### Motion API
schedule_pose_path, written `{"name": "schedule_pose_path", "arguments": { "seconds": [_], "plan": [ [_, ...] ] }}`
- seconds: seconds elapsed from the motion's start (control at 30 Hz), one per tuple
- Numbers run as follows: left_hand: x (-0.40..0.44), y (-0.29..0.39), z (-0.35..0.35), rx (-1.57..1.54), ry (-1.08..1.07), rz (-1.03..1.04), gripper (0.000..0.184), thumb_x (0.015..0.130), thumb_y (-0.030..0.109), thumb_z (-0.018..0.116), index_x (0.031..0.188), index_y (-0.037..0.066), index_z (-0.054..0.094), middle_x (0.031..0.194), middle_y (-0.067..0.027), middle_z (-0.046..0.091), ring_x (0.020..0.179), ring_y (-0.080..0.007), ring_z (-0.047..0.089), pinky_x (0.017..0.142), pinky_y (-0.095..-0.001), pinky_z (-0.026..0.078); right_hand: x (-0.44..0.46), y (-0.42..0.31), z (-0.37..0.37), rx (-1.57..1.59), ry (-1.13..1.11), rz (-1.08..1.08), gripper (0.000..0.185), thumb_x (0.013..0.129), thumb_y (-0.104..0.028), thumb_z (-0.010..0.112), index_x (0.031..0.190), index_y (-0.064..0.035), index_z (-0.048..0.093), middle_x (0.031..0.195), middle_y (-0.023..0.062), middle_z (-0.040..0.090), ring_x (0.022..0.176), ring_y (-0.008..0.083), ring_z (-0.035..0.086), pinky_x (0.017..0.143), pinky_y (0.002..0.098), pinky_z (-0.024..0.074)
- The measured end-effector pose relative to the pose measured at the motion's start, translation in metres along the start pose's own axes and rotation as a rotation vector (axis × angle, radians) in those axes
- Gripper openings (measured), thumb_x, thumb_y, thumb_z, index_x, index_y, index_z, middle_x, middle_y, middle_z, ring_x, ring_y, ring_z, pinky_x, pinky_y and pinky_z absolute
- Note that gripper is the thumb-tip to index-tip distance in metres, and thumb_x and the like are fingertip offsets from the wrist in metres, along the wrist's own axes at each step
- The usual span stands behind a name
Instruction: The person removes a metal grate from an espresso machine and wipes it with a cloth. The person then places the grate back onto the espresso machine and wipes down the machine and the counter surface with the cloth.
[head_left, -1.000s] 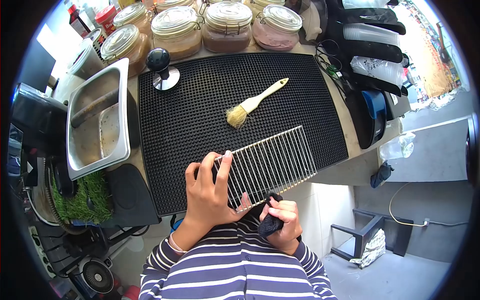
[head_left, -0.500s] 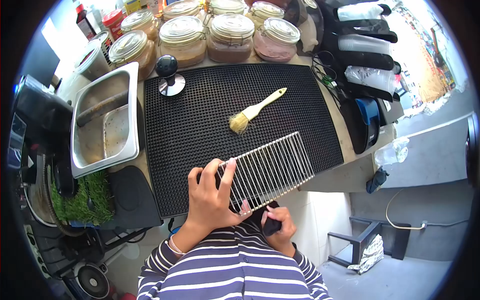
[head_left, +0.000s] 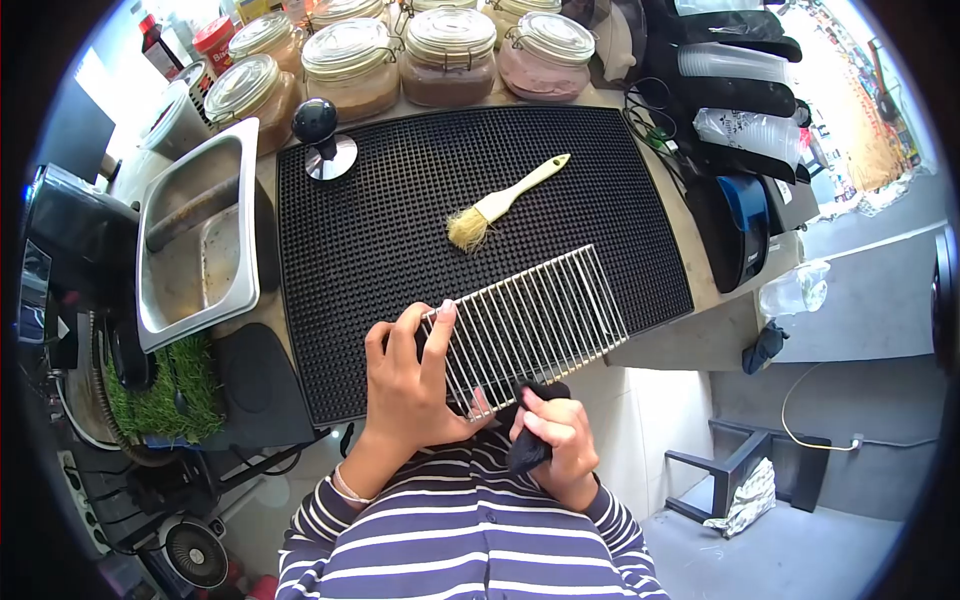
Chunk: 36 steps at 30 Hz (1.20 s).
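Observation:
My left hand (head_left: 408,385) grips the left end of a metal wire rack (head_left: 530,325), fingers over the top edge and thumb at the lower edge. The rack is tilted over the front of a black rubber bar mat (head_left: 380,210). Bunched in my right hand (head_left: 563,440) is a black cloth (head_left: 528,452), which meets the rack's lower edge. A pastry brush (head_left: 510,200) with pale bristles lies on the mat beyond the rack. At the mat's far left corner stands a coffee tamper (head_left: 322,140) with a black knob.
Glass clip-top jars (head_left: 450,60) of powder line the back. A steel knock-out pan (head_left: 250,240) sits on the left, above a patch of artificial grass (head_left: 165,395). Cup holders (head_left: 740,65) and a blue-black device (head_left: 735,230) flank the right. A dark stool (head_left: 720,475) stands on the floor.
My right hand has risen with the black cloth to the rack's lower edge. My left hand keeps its hold on the rack. The whole view has shifted slightly.

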<state>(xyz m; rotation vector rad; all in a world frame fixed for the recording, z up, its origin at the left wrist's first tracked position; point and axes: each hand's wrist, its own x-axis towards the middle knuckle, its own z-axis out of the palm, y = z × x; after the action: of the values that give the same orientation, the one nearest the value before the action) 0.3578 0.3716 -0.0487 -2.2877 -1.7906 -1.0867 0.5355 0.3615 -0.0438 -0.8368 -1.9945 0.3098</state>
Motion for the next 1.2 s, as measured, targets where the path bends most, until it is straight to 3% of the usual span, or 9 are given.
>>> {"name": "schedule_pose_path", "arguments": {
  "seconds": [0.2,0.37,0.47,0.57,0.67,0.7,0.8,1.0,1.2],
  "plan": [
    [-0.001,0.0,-0.002,-0.011,-0.031,-0.017,0.084,0.057,0.034,0.064,0.124,-0.007,0.035,0.11,-0.023,0.045,0.098,-0.0355,0.046,0.084,-0.0447,0.034,-0.025,0.011,-0.02,0.091,-0.034,0.092,0.036,0.065,0.008,0.068,0.095,-0.0014,0.05,0.095,0.0183,0.062,0.066,0.0214,0.06,0.061,0.0301,0.0491],
    [-0.002,-0.001,0.0,-0.109,-0.01,-0.075,0.089,0.055,0.03,0.068,0.126,-0.007,0.03,0.117,-0.0233,0.044,0.107,-0.0369,0.044,0.093,-0.045,0.034,0.01,0.009,-0.053,0.081,0.381,-0.052,0.024,0.076,-0.002,0.06,0.094,-0.0013,0.044,0.089,0.02,0.056,0.059,0.0179,0.054,0.061,0.028,0.0436],
    [-0.002,-0.001,0.0,-0.131,-0.017,-0.087,0.092,0.053,0.027,0.071,0.127,-0.006,0.028,0.119,-0.023,0.043,0.109,-0.0366,0.044,0.095,-0.0447,0.034,0.053,0.004,-0.062,0.247,0.873,-0.218,0.021,0.081,-0.009,0.058,0.093,-0.0025,0.043,0.094,0.0225,0.052,0.072,0.0204,0.053,0.071,0.0277,0.0414],
    [-0.002,0.001,-0.002,-0.18,-0.03,-0.113,0.099,0.052,0.023,0.073,0.131,-0.006,0.02,0.12,-0.0237,0.042,0.109,-0.0368,0.044,0.096,-0.0431,0.035,0.097,0.001,-0.077,0.644,0.67,-0.261,0.026,0.078,-0.014,0.064,0.095,-0.0051,0.047,0.102,0.0202,0.052,0.085,0.0241,0.052,0.078,0.0307,0.0424],
    [-0.001,0.001,0.001,-0.302,0.006,-0.164,0.102,0.056,0.028,0.074,0.132,-0.007,0.017,0.117,-0.0239,0.043,0.108,-0.0365,0.046,0.091,-0.0409,0.039,0.139,0.006,-0.047,0.249,0.297,-0.066,0.038,0.077,-0.026,0.066,0.107,-0.0071,0.052,0.111,0.0166,0.053,0.094,0.0295,0.054,0.084,0.0347,0.0424],
    [-0.003,-0.001,0.002,-0.284,-0.011,-0.153,0.115,0.052,0.03,0.078,0.135,-0.007,0.008,0.118,-0.0238,0.043,0.109,-0.037,0.046,0.093,-0.0401,0.04,0.149,0.01,-0.034,0.167,0.119,-0.05,0.042,0.078,-0.031,0.065,0.11,-0.0074,0.053,0.113,0.0157,0.053,0.096,0.0313,0.054,0.086,0.0358,0.0423],
    [-0.005,0.002,-0.004,-0.277,-0.075,-0.244,0.126,0.046,0.031,0.083,0.136,-0.007,0.004,0.119,-0.0239,0.042,0.108,-0.0369,0.047,0.093,-0.0413,0.039,0.118,0.022,0.017,-0.197,-0.462,-0.152,0.05,0.072,-0.037,0.068,0.111,-0.0082,0.054,0.116,0.0142,0.053,0.099,0.0361,0.052,0.088,0.0391,0.0418],
    [-0.001,-0.001,-0.001,-0.401,0.01,-0.225,0.128,0.048,0.038,0.082,0.136,-0.01,0.003,0.109,-0.0231,0.05,0.098,-0.0361,0.054,0.085,-0.0404,0.046,0.081,0.006,-0.004,-0.089,-0.484,-0.242,0.027,0.066,-0.01,0.067,0.092,-0.012,0.065,0.11,0.002,0.059,0.094,0.0236,0.053,0.083,0.0331,0.0434],
    [0.001,-0.003,-0.008,-0.311,-0.046,-0.184,0.121,0.046,0.03,0.082,0.136,-0.008,0.009,0.116,-0.0253,0.046,0.103,-0.0387,0.051,0.09,-0.0412,0.043,0.098,0.01,0.005,-0.129,-0.521,-0.288,0.026,0.069,-0.012,0.062,0.095,-0.0126,0.061,0.1,-0.0006,0.055,0.075,0.0162,0.049,0.063,0.0271,0.0436]
  ]
}}
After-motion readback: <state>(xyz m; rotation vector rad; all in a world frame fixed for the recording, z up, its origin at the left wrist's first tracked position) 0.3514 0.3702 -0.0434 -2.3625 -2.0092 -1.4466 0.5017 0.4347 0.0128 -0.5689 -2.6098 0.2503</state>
